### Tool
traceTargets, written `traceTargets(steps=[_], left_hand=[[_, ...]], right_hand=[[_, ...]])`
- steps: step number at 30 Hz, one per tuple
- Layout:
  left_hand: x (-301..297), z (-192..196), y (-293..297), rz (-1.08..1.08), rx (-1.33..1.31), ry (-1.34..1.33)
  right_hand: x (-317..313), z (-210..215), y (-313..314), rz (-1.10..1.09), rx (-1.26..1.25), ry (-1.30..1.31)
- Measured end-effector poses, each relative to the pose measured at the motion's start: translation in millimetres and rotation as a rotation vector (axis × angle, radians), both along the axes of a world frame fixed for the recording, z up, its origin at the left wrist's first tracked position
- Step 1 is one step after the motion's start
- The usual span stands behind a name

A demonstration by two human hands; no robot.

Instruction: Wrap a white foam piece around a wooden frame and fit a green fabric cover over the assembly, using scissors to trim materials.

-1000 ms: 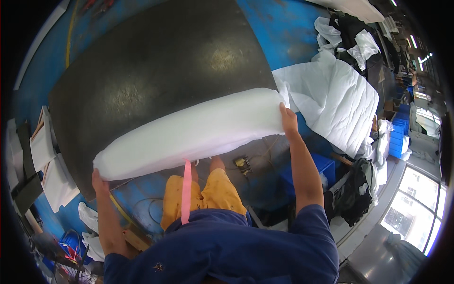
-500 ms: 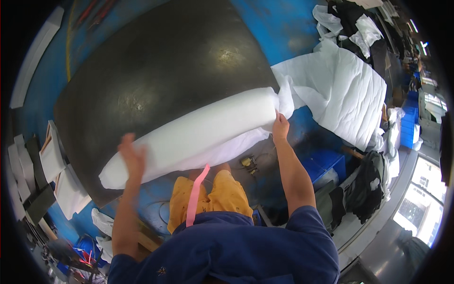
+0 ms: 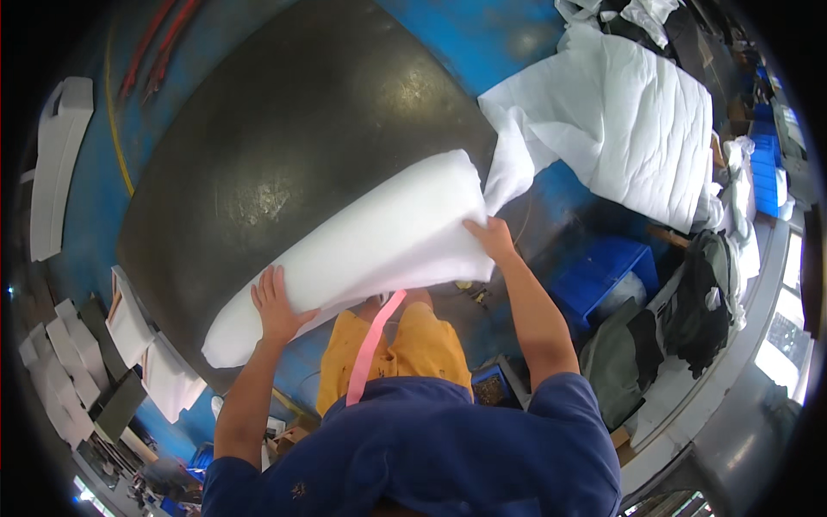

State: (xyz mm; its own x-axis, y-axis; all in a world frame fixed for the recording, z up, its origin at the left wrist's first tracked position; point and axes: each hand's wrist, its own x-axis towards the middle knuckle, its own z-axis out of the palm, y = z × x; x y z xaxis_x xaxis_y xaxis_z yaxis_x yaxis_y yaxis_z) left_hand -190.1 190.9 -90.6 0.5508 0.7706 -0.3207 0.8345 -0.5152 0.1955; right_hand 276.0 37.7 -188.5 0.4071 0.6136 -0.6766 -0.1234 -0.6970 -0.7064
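A white padded roll [image 3: 370, 228] lies over a dark table [image 3: 319, 103], from 8 to 1 o'clock. Apparently steadying it, the left hand [image 3: 277, 308] spreads flat toward 8; the right hand [image 3: 493, 240] pinches its edge toward 3. Moving it calls for even pressure.

Rests the spread left hand [image 3: 277, 306] on the white roll [image 3: 370, 228] along the dark table [image 3: 310, 121]; with the right hand [image 3: 493, 239], holds the roll's right end near a creased white sheet [image 3: 624, 121].
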Motion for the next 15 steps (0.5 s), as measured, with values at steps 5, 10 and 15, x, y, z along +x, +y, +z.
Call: traceTargets(steps=[5,10,15], left_hand=[[119,15,11,-0.252,-0.087,-0.268],[311,-22,0,-0.555,0.042,-0.454],[343,-46,-3,-0.567,0.154,-0.342]], right_hand=[[-17,-1,5,-0.205,0.037,0.216],[-26,17,6,-0.278,0.254,0.438],[-17,21,15,0.189,-0.165,0.188]])
